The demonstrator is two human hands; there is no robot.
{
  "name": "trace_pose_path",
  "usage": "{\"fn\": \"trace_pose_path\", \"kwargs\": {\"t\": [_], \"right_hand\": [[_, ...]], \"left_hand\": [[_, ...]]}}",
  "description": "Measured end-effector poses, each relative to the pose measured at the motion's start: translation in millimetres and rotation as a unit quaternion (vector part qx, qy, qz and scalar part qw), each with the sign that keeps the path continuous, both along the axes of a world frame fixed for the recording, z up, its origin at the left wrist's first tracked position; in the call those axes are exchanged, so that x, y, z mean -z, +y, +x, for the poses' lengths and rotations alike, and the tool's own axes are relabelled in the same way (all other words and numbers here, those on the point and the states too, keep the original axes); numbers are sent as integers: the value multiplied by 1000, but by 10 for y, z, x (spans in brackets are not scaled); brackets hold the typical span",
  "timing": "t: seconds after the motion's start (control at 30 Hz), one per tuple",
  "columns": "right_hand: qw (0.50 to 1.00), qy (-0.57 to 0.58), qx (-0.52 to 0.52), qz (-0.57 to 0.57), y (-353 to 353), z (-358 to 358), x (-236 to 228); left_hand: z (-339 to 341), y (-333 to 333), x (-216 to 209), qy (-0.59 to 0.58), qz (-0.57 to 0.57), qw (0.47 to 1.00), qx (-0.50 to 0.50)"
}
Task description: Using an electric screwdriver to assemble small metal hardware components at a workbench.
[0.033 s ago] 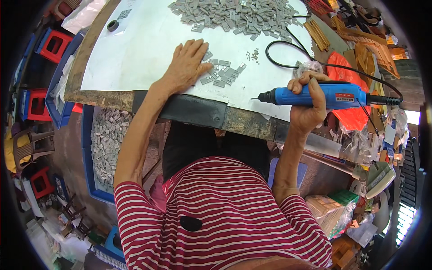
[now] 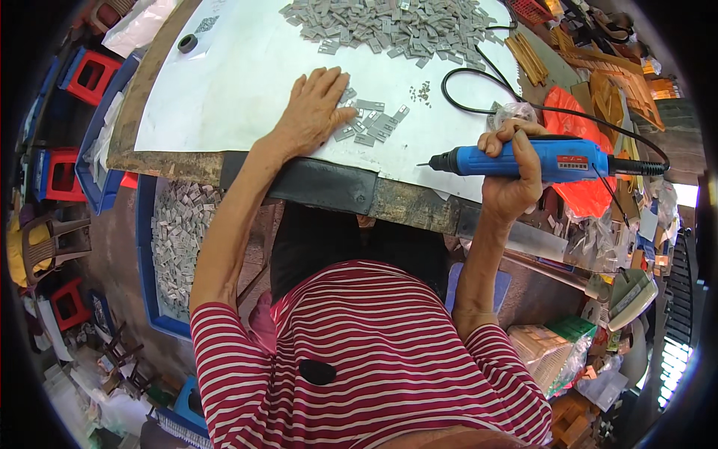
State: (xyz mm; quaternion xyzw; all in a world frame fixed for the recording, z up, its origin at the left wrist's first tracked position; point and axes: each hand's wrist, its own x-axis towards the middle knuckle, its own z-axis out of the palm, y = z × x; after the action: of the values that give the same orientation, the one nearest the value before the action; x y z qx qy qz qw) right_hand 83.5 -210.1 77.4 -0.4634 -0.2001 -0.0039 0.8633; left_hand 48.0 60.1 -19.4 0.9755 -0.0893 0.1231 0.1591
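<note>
My left hand (image 2: 313, 112) lies flat on the white paper (image 2: 247, 90), palm down, its fingers stretched out and a little apart. Beside its thumb a small loose group of flat grey pieces with holes (image 2: 381, 123) is spread out; whether some lie under the palm is hidden. My right hand (image 2: 512, 168) is wrapped round a blue electric screwdriver (image 2: 557, 159). The tool is held level over the front edge of the table, its thin bit pointing left and touching nothing. Farther back rises a big heap of similar grey pieces (image 2: 396, 26).
A black cable (image 2: 449, 88) loops from the tool across the paper, near some tiny bits (image 2: 422, 93). A black ring (image 2: 187, 43) lies at the far left. Below the table's left side stands a blue bin (image 2: 149, 284) of grey pieces. A red plastic bag (image 2: 568, 112) is on the right.
My left hand has shifted very slightly to the right, against the small group of grey pieces. The right hand and the screwdriver have not visibly moved.
</note>
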Motion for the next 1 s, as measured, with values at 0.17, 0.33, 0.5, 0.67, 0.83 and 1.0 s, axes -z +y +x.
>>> {"fn": "trace_pose_path", "kwargs": {"t": [0.17, 0.33, 0.5, 0.67, 0.83, 1.0], "right_hand": [[998, 26, 42, 27, 17, -20, -30], [997, 40, 37, 49, 52, -3, -54], [1000, 7, -1, -2, 11, 11, -38], [998, 8, 32, 45, 112, 22, -58], [999, -36, 24, 10, 175, 7, -59], [999, -45, 14, 0, 216, -27, -89]], "left_hand": [[-10, -164, 44, -25, -30, 999, 28], [57, -117, -12, -48, -158, 985, 51], [-98, -117, -158, -92, -284, 953, -43], [-327, -418, -212, -122, -251, 960, -16], [-386, -772, -159, -127, -233, 964, -7], [-289, -850, -113, -145, -173, 974, -7]]}}
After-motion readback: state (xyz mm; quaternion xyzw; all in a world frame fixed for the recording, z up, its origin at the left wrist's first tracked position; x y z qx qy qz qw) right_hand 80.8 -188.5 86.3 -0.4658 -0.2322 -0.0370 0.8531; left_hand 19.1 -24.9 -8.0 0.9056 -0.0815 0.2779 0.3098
